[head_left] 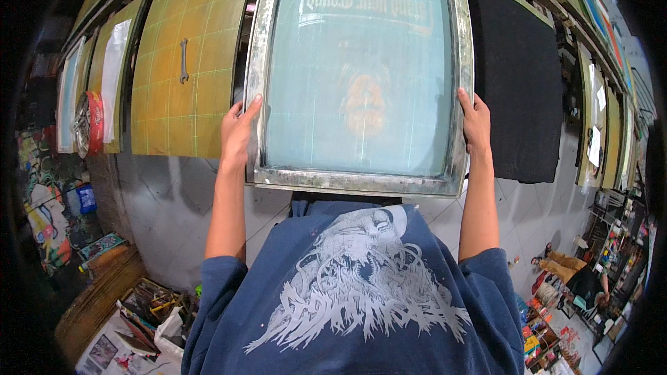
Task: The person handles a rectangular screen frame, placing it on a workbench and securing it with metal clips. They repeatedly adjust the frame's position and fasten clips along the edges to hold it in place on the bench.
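Note:
A screen printing frame (358, 179) with a worn metal rim and pale blue mesh lies in front of me. A reversed line of lettering and a pale, rounded figure show in its mesh. My left hand (240, 125) grips the left side of the rim, thumb on top. On the opposite side my right hand (475, 119) holds the rim the same way, its fingers partly hidden behind the edge. Both hands are at about the same height, near the frame's lower half. What lies under the frame shows only faintly through the mesh.
A yellow board (198, 97) to the left carries an open-end wrench (184, 61). Black cloth (517, 83) covers the board on the right. A red-labelled round container (90, 125) sits at the far left. Shelves of cans (629, 236) and a person (583, 281) are at the lower right.

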Motion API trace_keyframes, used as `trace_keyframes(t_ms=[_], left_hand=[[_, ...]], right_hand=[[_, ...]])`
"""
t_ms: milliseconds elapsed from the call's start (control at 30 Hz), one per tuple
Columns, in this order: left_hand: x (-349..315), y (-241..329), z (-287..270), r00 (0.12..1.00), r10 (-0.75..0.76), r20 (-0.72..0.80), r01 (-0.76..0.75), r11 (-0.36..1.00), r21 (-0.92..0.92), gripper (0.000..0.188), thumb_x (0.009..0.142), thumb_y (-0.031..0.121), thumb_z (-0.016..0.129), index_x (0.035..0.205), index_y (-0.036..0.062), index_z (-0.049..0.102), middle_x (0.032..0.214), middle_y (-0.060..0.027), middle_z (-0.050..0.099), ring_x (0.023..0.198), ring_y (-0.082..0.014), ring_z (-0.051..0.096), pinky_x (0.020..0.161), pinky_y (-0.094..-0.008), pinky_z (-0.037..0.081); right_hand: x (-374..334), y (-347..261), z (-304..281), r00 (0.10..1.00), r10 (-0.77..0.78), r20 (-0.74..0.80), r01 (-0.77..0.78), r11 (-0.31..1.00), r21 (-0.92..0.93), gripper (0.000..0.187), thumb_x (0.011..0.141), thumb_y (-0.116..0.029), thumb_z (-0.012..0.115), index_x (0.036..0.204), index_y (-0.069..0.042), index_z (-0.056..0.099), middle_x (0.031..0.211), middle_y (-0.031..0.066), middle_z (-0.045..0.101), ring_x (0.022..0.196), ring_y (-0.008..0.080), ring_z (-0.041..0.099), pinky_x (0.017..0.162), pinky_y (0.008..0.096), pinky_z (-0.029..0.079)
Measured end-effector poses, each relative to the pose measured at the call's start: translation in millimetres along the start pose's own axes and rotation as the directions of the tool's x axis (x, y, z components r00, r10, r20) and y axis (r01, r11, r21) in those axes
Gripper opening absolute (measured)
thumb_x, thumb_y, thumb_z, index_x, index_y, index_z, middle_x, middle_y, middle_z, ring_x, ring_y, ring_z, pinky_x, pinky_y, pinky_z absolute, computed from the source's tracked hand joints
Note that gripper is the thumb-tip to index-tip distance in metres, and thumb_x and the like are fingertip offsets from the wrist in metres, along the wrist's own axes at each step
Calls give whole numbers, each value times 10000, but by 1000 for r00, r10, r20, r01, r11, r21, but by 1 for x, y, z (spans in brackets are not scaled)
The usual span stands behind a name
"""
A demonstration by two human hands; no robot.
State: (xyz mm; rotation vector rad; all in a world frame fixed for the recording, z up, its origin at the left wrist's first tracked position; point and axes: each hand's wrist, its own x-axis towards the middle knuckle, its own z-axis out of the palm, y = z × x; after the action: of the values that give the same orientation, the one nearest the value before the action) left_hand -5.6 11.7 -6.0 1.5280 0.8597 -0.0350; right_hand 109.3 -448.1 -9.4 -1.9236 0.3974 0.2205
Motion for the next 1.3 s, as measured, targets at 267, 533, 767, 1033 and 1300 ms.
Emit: trace_keyframes(t_ms=[267,533,767,1033,1300], left_hand=[[-2,-2,-1,1000,-8,8,8,1000,8,586,838,432,778,1193,-12,639,1058,-91,675,974,-144,596,883,-304,451],[7,-13,-10,997,-45,65,44,999,21,670,834,449,773,1262,-33,592,1132,-123,660,1056,-175,588,948,-322,430],[0,2,-3,998,-47,-29,50,993,103,773,821,448,783,1332,-74,527,1173,-151,649,1093,-205,588,974,-335,427],[-10,19,5,991,-94,-97,104,989,101,656,864,356,762,1313,-70,545,1107,-131,665,1003,-164,604,893,-309,461],[-6,17,1,987,-160,-1,160,987,-1,359,918,241,714,1166,-15,679,1007,-51,690,881,-119,596,817,-267,464]], right_hand=[[-5,-6,0,995,4,103,-10,998,60,536,979,-420,593,1242,46,619,1046,120,686,934,157,631,829,306,492],[-3,1,-1,994,31,107,-42,995,95,486,982,-387,599,1206,42,640,1021,94,694,885,129,628,796,293,490],[-3,-4,1,995,-90,43,83,988,132,451,976,-286,619,1275,50,592,1155,119,671,1028,164,616,919,306,467],[-3,-16,2,996,-93,6,92,991,95,411,979,-222,608,1280,55,580,1125,99,668,998,146,597,893,290,464],[0,-12,1,1000,-1,12,-2,983,184,484,941,-155,639,1352,69,520,1233,148,641,1108,187,604,976,314,450]])
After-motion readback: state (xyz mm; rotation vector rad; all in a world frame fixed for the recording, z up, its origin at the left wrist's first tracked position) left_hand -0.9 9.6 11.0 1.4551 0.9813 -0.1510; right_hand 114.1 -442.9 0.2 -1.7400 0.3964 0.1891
